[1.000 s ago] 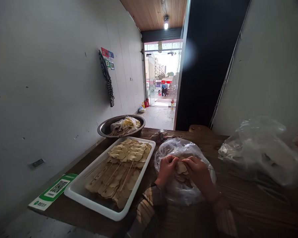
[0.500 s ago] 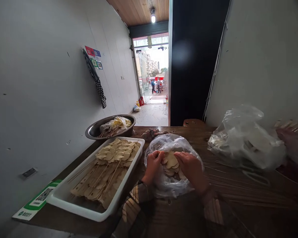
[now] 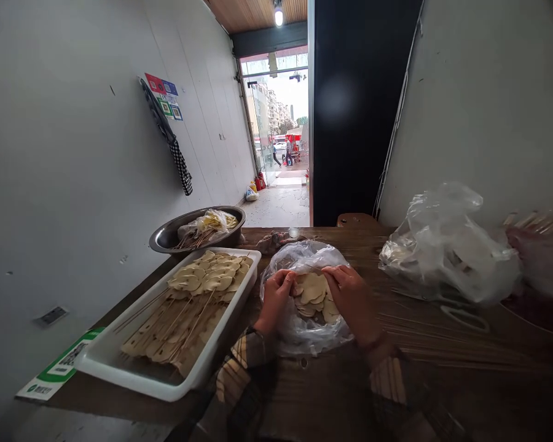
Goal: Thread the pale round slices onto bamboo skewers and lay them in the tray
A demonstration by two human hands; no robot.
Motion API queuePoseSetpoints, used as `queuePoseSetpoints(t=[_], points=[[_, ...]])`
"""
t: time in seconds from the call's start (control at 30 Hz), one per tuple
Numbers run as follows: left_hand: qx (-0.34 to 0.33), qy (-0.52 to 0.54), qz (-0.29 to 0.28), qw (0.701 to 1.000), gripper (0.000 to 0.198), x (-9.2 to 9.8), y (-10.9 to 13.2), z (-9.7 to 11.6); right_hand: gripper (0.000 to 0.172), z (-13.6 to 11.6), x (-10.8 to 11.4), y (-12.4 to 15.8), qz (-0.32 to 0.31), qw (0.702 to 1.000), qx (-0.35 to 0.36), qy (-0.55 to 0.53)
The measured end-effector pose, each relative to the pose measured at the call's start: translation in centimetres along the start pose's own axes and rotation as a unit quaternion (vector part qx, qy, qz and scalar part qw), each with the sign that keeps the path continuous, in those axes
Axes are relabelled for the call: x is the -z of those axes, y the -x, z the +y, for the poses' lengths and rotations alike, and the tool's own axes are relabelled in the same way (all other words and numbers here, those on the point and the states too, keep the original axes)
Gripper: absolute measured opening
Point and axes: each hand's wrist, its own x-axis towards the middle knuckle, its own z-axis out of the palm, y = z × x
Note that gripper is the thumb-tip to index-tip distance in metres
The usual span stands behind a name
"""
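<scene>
Pinching, perhaps, a thin skewer with narrow grip, left hand and right hand, over slices in the bag.

Brown table under tray, basin, bags.

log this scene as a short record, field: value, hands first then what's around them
left hand: over the clear bag, fingertips beside the pale slices; grip unclear
right hand: opposite side of the slices, fingertips close to them; grip unclear
clear bag: open on the dark table, pale slices inside
white tray: left of the bag, holding skewered slices
metal basin: behind the tray, plastic-wrapped bundle inside
right side: thin sticks on the table, bulging plastic bag behind them
</scene>
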Motion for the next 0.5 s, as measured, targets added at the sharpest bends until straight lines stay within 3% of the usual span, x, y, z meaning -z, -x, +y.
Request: queuePoseSetpoints(t=[0.33, 0.5], points=[[0.005, -0.003, -0.014, 1.000, 0.028, -0.35, 0.30, 0.04, 0.017, -0.20, 0.85, -0.16, 0.051, 0.999, 0.013, 0.008], [-0.039, -0.126, -0.015, 0.991, 0.022, -0.46, 0.29, -0.18, 0.019, 0.20, 1.00, -0.14, 0.040, 0.998, 0.003, 0.049]])
